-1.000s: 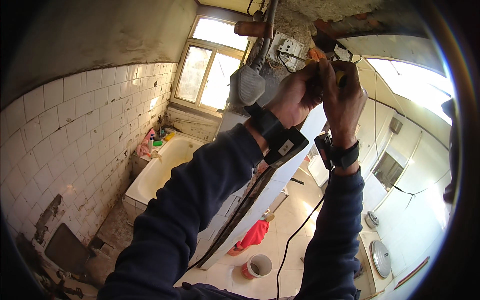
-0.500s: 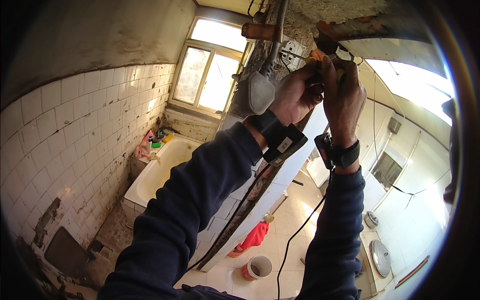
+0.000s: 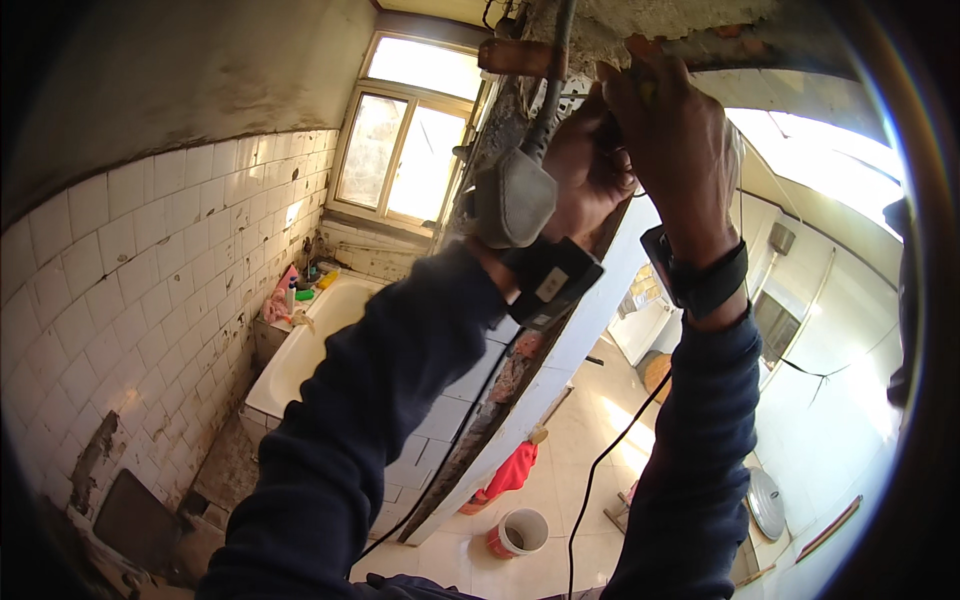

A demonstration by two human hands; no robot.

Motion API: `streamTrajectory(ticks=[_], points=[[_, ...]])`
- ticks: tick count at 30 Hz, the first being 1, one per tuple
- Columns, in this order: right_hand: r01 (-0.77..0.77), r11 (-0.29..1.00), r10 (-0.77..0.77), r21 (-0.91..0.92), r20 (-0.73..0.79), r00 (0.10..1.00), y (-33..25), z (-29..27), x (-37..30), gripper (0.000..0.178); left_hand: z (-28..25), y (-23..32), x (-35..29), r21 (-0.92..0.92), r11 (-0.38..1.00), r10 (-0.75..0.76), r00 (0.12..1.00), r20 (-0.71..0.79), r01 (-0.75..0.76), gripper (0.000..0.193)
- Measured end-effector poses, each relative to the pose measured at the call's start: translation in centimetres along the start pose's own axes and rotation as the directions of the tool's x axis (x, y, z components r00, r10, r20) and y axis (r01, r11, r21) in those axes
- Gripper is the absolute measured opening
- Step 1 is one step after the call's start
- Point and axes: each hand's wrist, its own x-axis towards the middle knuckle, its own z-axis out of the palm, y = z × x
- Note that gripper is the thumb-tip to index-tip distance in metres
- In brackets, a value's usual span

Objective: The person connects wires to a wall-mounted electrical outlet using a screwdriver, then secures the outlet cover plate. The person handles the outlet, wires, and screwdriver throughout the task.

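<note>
Both my hands are raised at the rough end of a wall, close together. My right hand [image 3: 680, 150] is closed round a screwdriver [image 3: 649, 91]; a bit of its yellow handle shows between the fingers, and a thin shaft points left. Just left of it, my left hand [image 3: 585, 185] has its fingers curled in beside the shaft; what they pinch is hidden. A big grey plug [image 3: 513, 198] on a thick grey cable [image 3: 556, 80] hangs in front of my left hand. The white wall socket behind is mostly covered by the cable and my fingers.
Brown block [image 3: 515, 57] juts out beside the cable. Black wires [image 3: 612, 450] trail from the dark wrist devices [image 3: 556, 287]. On the left are a bathtub [image 3: 262, 400] and a window [image 3: 405, 150]. A bucket [image 3: 520, 533] and red cloth [image 3: 512, 470] are below.
Both hands have shifted slightly up, the right forearm also outward to the right. My view has moved a little, and the plug and cable now cover more of the socket.
</note>
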Motion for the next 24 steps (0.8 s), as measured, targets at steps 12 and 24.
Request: streamTrajectory(ticks=[12,24], points=[[0.181,0.972,-0.183,0.153,0.003,0.983,-0.7,-0.5,1.3,0.033,-3.5,9.2,0.7,0.892,-0.077,0.324,0.835,0.445,-0.446,0.033],[0.286,0.947,-0.264,0.146,-0.149,0.953,-0.8,-0.2,1.0,0.030,-1.3,10.3,2.4,0.693,-0.130,-0.031,0.702,0.712,-0.709,0.037]])
